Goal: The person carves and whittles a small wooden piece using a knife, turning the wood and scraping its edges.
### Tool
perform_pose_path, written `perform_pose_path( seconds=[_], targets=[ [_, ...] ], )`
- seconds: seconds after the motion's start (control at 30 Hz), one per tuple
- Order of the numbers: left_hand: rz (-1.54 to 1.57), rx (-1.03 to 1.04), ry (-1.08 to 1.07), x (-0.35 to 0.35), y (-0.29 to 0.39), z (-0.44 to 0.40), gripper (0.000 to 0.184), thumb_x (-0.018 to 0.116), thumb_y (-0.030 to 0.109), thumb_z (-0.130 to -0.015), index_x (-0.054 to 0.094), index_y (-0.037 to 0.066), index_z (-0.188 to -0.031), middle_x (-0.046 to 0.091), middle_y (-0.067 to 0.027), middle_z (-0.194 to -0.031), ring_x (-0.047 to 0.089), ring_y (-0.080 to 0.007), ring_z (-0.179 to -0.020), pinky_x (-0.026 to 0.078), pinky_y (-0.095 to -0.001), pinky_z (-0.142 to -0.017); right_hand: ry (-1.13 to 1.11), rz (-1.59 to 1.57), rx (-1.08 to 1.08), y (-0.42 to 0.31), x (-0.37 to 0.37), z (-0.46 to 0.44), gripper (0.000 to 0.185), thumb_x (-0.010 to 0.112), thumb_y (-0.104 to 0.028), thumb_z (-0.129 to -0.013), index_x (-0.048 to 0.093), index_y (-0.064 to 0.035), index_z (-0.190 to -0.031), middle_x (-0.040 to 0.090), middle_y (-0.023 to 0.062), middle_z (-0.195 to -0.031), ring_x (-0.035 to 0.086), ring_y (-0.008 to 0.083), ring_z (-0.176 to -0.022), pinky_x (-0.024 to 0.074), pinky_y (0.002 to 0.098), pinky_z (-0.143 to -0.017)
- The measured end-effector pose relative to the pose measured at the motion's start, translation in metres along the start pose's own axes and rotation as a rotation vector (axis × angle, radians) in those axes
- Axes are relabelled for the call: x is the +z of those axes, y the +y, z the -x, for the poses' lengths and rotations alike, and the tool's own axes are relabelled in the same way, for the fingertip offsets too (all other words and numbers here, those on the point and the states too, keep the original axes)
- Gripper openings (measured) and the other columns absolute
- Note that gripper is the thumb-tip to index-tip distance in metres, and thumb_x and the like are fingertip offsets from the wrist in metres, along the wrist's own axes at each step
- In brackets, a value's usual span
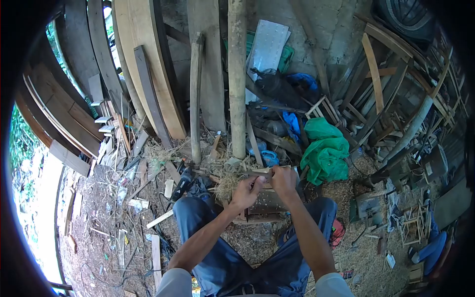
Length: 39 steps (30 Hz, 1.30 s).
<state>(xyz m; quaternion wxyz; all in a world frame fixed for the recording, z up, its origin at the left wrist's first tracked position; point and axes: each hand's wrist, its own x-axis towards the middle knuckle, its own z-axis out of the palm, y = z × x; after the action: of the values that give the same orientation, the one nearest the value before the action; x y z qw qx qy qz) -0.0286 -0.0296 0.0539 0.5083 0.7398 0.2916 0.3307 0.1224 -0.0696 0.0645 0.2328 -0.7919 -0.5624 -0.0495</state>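
My left hand (pixel 247 192) and my right hand (pixel 284 181) are close together in front of my knees, both with fingers closed. A thin dark strip (pixel 259 173) runs between them; its kind is too small to make out. Both hands appear to grip it. Just below them stands a low wooden block or bench (pixel 265 210) with pale shavings on top. A clump of dry straw-like shavings (pixel 227 187) lies beside my left hand.
A black power tool (pixel 184 184) lies left of my knee. A green plastic sheet (pixel 325 153) is at the right. Upright poles (pixel 237 79) and leaning planks (pixel 148 69) stand ahead. Wood scraps and shavings cover the floor (pixel 109 237). A red object (pixel 337 232) sits by my right leg.
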Motion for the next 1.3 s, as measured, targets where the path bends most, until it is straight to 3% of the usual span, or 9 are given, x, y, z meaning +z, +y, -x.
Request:
perform_pose_path(
  seconds=[0.27,0.33,0.43,0.5,0.6,0.63,0.83,1.03,1.3],
  targets=[
    [0.467,-0.252,-0.158,-0.003,-0.014,-0.003,0.038,0.047,0.037,-0.094,0.059,0.001,-0.091,0.047,0.0031,-0.067,0.039,-0.0039,-0.056,0.034,-0.0198,-0.050,-0.077,-0.077,-0.022,0.005,0.002,-0.004,0.010,0.058,-0.011,-0.070,0.066,-0.0060,-0.074,0.061,0.0203,-0.067,0.061,0.0363,-0.064,0.0488,0.0446,-0.061],
    [0.487,-0.266,-0.168,-0.011,-0.012,-0.005,0.036,0.047,0.036,-0.094,0.057,0.001,-0.092,0.046,0.0033,-0.068,0.038,-0.0042,-0.055,0.033,-0.0196,-0.050,-0.426,-0.456,0.027,0.004,-0.009,-0.009,0.012,0.060,-0.014,-0.070,0.062,-0.0016,-0.070,0.061,0.0199,-0.065,0.061,0.0330,-0.064,0.0465,0.0409,-0.060],
    [0.607,-0.234,-0.114,-0.026,-0.010,-0.011,0.026,0.045,0.028,-0.095,0.051,0.003,-0.089,0.039,0.0033,-0.061,0.038,-0.0044,-0.049,0.031,-0.0203,-0.045,-0.440,-0.630,0.177,0.027,-0.013,-0.004,0.020,0.062,-0.018,-0.071,0.058,0.0006,-0.067,0.058,0.0148,-0.059,0.059,0.0285,-0.061,0.0436,0.0374,-0.060],
    [0.391,0.005,-0.128,-0.023,-0.006,-0.012,0.024,0.048,0.026,-0.094,0.051,0.002,-0.093,0.045,0.0012,-0.065,0.041,-0.0052,-0.050,0.034,-0.0222,-0.045,-0.404,-0.623,0.205,0.035,-0.009,0.002,0.024,0.063,-0.023,-0.073,0.057,0.0001,-0.070,0.056,0.0124,-0.059,0.057,0.0268,-0.060,0.0427,0.0372,-0.059],
    [0.193,-0.076,-0.062,-0.016,0.000,-0.009,0.024,0.051,0.026,-0.093,0.052,0.001,-0.095,0.052,-0.0022,-0.065,0.048,-0.0063,-0.050,0.039,-0.0239,-0.046,-0.219,-0.622,0.227,0.035,0.017,0.030,0.029,0.063,-0.028,-0.078,0.054,0.0000,-0.077,0.054,0.0113,-0.061,0.056,0.0262,-0.060,0.0414,0.0383,-0.058],
    [0.016,-0.075,-0.047,-0.016,-0.004,-0.008,0.027,0.053,0.026,-0.091,0.054,0.001,-0.098,0.059,-0.0088,-0.066,0.057,-0.0158,-0.050,0.043,-0.0286,-0.047,-0.067,-0.618,0.220,0.036,0.026,0.038,0.031,0.061,-0.029,-0.081,0.053,0.0003,-0.082,0.053,0.0126,-0.063,0.055,0.0275,-0.061,0.0410,0.0396,-0.058],
    [-0.577,-0.090,-0.139,0.010,-0.079,0.006,0.034,0.055,0.026,-0.086,0.054,0.000,-0.109,0.062,-0.0209,-0.073,0.061,-0.0361,-0.062,0.048,-0.0429,-0.054,-0.394,-0.515,0.443,0.026,0.045,0.067,0.030,0.049,-0.023,-0.090,0.049,0.0049,-0.102,0.060,0.0255,-0.085,0.059,0.0434,-0.080,0.0442,0.0495,-0.067],
    [-0.801,-0.129,-0.352,0.032,-0.148,0.030,0.038,0.058,0.023,-0.081,0.052,0.008,-0.115,0.061,-0.0227,-0.093,0.059,-0.0400,-0.084,0.049,-0.0478,-0.073,-0.547,-0.345,0.585,0.025,0.096,0.123,0.025,0.044,-0.017,-0.090,0.043,0.0036,-0.104,0.059,0.0300,-0.085,0.058,0.0455,-0.082,0.0462,0.0525,-0.069],
    [-0.758,-0.238,-0.402,0.035,-0.163,0.030,0.044,0.058,0.024,-0.082,0.047,-0.002,-0.116,0.061,-0.0240,-0.083,0.060,-0.0374,-0.083,0.048,-0.0478,-0.071,-0.725,-0.302,0.450,0.024,0.114,0.129,0.029,0.040,-0.016,-0.092,0.037,0.0084,-0.107,0.058,0.0335,-0.078,0.059,0.0468,-0.074,0.0484,0.0520,-0.064]
  ],
)
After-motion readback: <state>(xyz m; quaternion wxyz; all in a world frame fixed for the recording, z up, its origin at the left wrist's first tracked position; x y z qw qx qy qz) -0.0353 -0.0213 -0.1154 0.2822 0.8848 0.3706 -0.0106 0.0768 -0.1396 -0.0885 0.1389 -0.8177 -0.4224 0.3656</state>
